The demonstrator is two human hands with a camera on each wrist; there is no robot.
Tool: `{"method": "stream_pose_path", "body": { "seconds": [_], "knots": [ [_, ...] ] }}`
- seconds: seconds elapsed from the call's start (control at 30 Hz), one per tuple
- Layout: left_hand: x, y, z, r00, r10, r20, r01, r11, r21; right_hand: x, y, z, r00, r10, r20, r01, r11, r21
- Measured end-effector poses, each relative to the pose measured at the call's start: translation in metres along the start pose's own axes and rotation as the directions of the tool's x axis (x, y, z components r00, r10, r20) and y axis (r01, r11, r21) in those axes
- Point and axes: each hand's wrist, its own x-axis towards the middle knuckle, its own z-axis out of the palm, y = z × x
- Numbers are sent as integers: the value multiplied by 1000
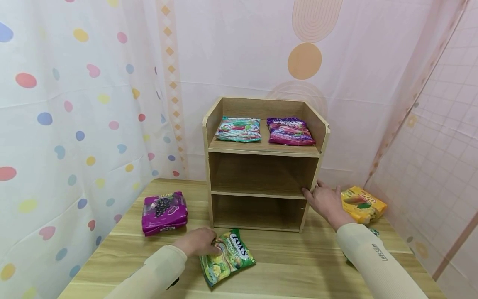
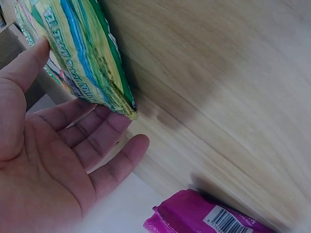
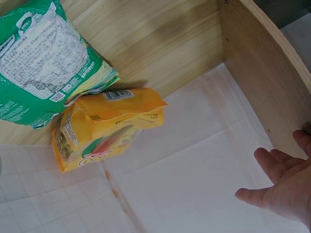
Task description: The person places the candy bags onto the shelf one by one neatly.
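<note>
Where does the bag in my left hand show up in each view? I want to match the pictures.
Head: held bag at lower centre, by the left hand.
Left wrist: upper left, cut off by the top edge.
Right wrist: not in it; the green bag there is another one.
Shared landmark: the wooden table.

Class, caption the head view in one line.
Left hand holds a green bag before a wooden shelf; right hand touches its edge.
</note>
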Motion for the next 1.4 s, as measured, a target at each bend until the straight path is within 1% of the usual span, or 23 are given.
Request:
{"method": "stream_pose_path", "body": {
  "seconds": [0.23,0.33,0.5,0.6,0.77,0.9,1.07,1.2,1.4],
  "knots": [
    [-2,-1,-2,999,-48,19,49,997,-54,0,0,0,1000,12,12,-12,1000,6],
    [-2,-1,-3,998,-56,23,57,996,-74,0,0,0,1000,15,17,-15,1000,9],
    [0,-3,-1,1000,-24,9,24,996,-89,0,-1,0,1000,5,19,-5,1000,-4],
    [1,-4,0,1000,-3,2,3,993,-117,0,0,0,1000,-7,17,7,1000,-18],
    [2,-4,0,1000,11,-2,-11,988,-153,0,0,1,1000,-9,14,9,1000,-17],
    [1,-2,-2,1000,3,5,-2,985,-174,0,0,1,1000,-5,12,5,1000,-8],
    [0,1,-10,999,-7,36,14,979,-203,0,0,1,1000,-14,14,14,1000,-15],
    [0,2,-15,998,36,46,-25,975,-220,0,0,1,1000,-13,18,13,1000,-11],
    [0,6,-22,988,152,17,-146,971,-189,-1,1,1,1000,-17,4,17,1000,-6]
  ]
}}
